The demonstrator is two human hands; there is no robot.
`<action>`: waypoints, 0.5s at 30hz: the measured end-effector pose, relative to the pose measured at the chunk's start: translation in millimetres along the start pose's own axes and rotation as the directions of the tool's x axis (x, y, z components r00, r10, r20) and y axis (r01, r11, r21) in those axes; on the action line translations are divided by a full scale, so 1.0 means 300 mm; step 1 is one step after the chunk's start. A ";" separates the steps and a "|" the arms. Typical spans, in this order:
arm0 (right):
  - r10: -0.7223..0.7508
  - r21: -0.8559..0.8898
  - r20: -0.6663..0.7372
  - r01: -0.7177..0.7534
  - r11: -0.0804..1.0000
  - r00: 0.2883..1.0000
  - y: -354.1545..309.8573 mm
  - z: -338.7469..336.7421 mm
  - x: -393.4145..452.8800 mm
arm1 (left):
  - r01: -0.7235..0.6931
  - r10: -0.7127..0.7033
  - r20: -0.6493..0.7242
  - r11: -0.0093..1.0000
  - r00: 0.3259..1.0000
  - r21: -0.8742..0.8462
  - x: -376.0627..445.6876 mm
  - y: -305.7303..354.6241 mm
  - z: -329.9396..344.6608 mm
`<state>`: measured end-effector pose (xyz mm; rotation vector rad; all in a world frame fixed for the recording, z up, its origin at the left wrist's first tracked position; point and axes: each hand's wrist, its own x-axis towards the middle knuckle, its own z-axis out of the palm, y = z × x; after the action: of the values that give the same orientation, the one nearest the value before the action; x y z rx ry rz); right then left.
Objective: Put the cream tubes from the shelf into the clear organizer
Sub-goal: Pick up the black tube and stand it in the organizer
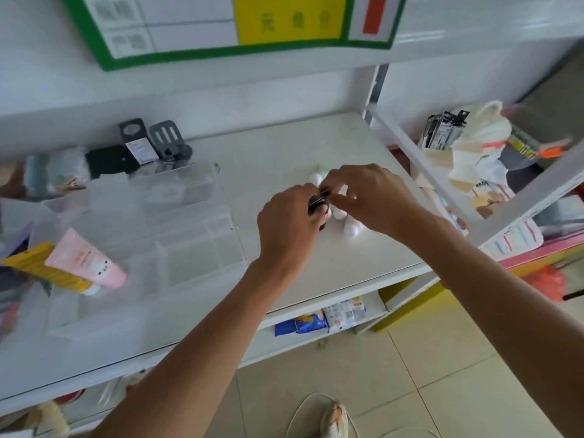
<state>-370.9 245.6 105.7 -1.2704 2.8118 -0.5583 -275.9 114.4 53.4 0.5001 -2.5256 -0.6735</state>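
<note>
On the white shelf (284,153) several cream tubes with white caps (350,228) lie under my hands, mostly hidden. My left hand (287,229) is closed around a dark tube (319,200). My right hand (373,197) pinches the top end of that same tube, and its palm covers the white tubes. The clear organizer (189,226) stands to the left on the shelf. A pink tube (88,260) and a yellow tube (41,267) lie in its left compartments.
Black holders and packets (148,143) stand behind the organizer at the wall. A neighbouring shelf at the right holds bags and packaged goods (467,147). Blue and white packets (328,317) sit on the shelf below. The shelf's front edge runs just under my wrists.
</note>
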 end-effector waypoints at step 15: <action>-0.381 0.085 -0.061 0.385 0.919 0.923 -0.805 0.043 0.169 | -0.052 0.036 0.047 0.899 0.998 0.434 -0.079 -0.372 -0.910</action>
<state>-227.9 57.7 178.3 -1.8216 2.5360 -0.7261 -87.7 -65.5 194.0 0.5810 -2.7188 -0.0895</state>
